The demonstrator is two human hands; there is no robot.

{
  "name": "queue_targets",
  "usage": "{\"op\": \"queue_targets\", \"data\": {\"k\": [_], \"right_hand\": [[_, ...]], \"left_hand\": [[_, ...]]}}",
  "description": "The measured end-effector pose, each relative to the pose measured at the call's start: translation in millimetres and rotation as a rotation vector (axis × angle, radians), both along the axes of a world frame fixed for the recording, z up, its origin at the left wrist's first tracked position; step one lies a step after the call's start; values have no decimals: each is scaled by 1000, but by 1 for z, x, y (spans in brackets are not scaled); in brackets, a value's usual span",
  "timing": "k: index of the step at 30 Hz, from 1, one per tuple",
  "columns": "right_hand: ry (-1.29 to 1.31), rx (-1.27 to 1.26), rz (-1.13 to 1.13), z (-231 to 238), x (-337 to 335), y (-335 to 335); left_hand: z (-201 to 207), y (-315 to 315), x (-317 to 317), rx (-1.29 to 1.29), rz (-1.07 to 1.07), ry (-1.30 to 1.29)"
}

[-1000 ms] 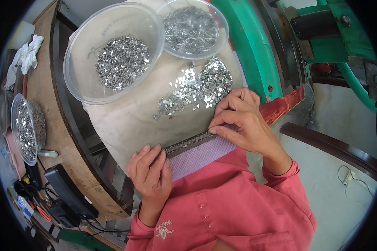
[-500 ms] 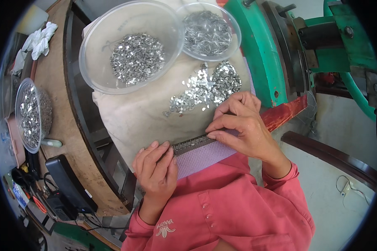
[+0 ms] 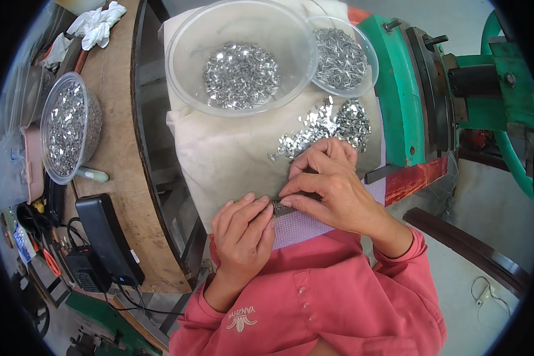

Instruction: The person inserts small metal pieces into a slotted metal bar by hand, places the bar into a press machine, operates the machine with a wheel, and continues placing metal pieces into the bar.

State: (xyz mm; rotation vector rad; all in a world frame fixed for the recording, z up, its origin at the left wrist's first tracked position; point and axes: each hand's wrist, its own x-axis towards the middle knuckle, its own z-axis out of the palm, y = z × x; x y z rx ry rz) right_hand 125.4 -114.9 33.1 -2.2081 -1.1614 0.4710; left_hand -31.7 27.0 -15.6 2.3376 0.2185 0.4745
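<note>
A dark notched strip [image 3: 283, 208] is lying across the lap on a purple mat [image 3: 296, 230], only a short stretch of it showing between the hands. The left hand [image 3: 243, 236] is touching its near-left end, fingers bent and resting close together; whether they are gripping it or just steadying it, I cannot tell. The right hand [image 3: 337, 194] is working just beside, thumb and forefinger coming together over the strip in a fine pinch, the other fingers curling above; whether a small piece is sitting in that pinch is not showing. Doing this well is probably depending on the left fingertips bracing the strip firmly, so that it is not rolling or sliding on the soft mat, while the right pinch is pressing lightly and squarely rather than dragging sideways. Both wrists are best staying low, as a jolt could be tipping loose bits out. Just beyond the right hand, a heap of shiny flakes [image 3: 354, 123] is spreading over the beige cloth [image 3: 219, 148]; strays are better lying clear of the strip. Farther out, a big tub [image 3: 187, 72] and a small tub [image 3: 345, 92] are holding metal bits, and a green machine [image 3: 391, 89] is standing at the right
</note>
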Motion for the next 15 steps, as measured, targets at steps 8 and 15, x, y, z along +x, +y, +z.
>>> {"op": "queue_targets", "data": {"k": [8,15], "right_hand": [[6,-16,-36,0,-2,2],[-17,93,-111,7,15,-4]], "left_hand": [[6,5,4,-46,-17,7],[18,6,14,-28,57,88]]}}
